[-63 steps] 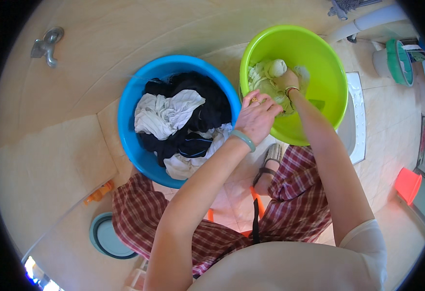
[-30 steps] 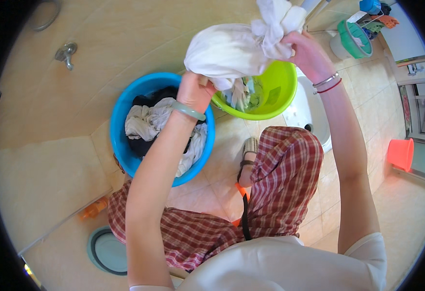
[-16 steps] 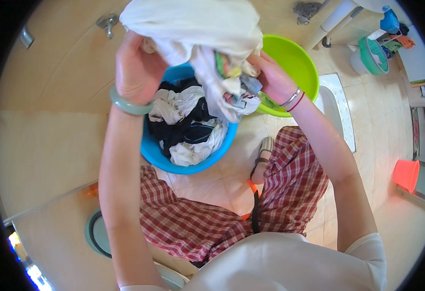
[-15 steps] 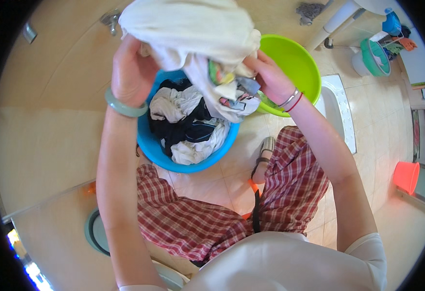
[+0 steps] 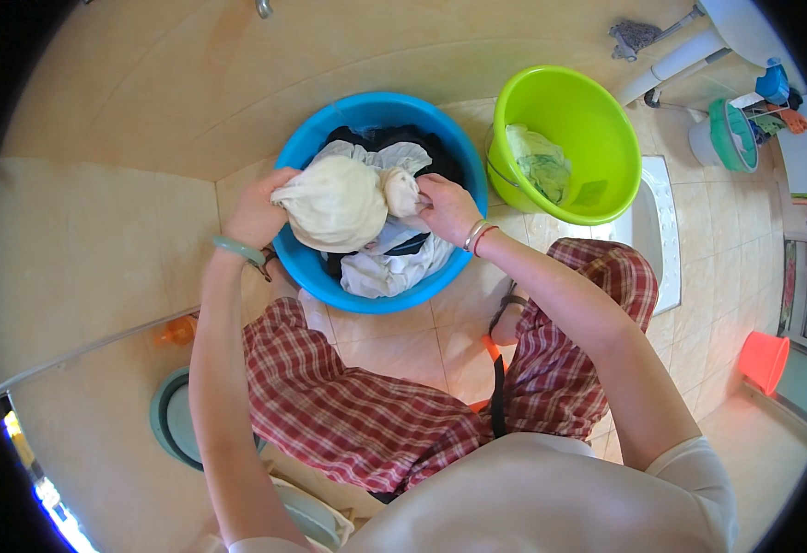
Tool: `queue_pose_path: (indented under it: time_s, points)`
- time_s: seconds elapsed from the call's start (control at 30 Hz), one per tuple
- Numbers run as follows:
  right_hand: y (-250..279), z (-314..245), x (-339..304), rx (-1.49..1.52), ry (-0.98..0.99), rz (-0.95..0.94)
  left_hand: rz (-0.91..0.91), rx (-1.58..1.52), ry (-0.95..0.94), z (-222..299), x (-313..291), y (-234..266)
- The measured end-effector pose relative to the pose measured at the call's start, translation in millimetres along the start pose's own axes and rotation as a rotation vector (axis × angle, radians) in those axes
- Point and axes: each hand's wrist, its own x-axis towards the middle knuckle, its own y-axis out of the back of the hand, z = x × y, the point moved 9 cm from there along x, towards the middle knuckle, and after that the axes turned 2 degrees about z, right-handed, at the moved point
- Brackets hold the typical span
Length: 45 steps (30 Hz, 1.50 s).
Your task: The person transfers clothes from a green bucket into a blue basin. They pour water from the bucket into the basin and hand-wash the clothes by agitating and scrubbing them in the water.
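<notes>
A bunched cream-white garment (image 5: 337, 205) is stretched between my two hands, low over a blue basin (image 5: 290, 241). My left hand (image 5: 258, 208) grips its left end at the basin's rim, with a pale green bangle on that wrist. My right hand (image 5: 449, 208) pinches a twisted part on the right; a silver bangle and a red string circle that wrist. Beneath the garment, black and white clothes (image 5: 392, 273) fill the basin. Part of them is hidden by what I hold.
A lime-green bucket (image 5: 597, 120) with a pale wet cloth (image 5: 540, 164) inside stands right of the basin. Beyond it is a white floor pan (image 5: 669, 235). A coral bucket (image 5: 765, 361) stands far right; a grey-green basin (image 5: 173, 419) lies by my left arm. A wall rises behind the blue basin.
Both hands have come down from above the basin with the garment, which is now gathered into a rounded bundle. The view has shifted, showing more of the blue basin and the lime-green bucket.
</notes>
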Motion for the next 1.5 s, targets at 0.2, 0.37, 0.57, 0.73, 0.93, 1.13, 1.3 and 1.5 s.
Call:
queue_pose_path:
  time_s: [0.2, 0.37, 0.57, 0.73, 0.93, 1.13, 1.3, 1.5]
  points:
    - [29.3, 14.4, 19.5, 0.116, -0.014, 0.203, 0.208, 0.344, -0.114, -52.4, 6.6, 23.5]
    - [12.1, 24.9, 61.8, 0.398, -0.296, 0.126, 0.191, 0.560, 0.053, -82.8, 9.8, 22.4]
    - [-17.0, 51.0, 76.6, 0.402, -0.355, -0.018, -0.066, 0.431, 0.104, -64.2, 34.2, -38.3]
    - [39.4, 41.8, 62.4, 0.348, -0.171, -0.032, -0.054, 0.208, 0.030, -53.2, 49.6, -91.3]
    - [187.9, 189.7, 46.2, 0.265, -0.535, 0.191, 0.158, 0.213, -0.507, 81.0, 102.3, -201.9]
    - [164.5, 273.2, 27.2, -0.009, -0.720, 0.012, -0.044, 0.091, -0.500, 138.0, 142.4, -298.7]
    - [134.3, 335.4, 22.1, -0.547, -0.575, -0.180, -0.125, 0.217, -0.560, 124.2, 149.7, -345.8]
    - [108.7, 370.4, -12.5, -0.681, -0.798, -0.185, -0.175, 0.396, -0.703, 116.2, 128.5, -349.7]
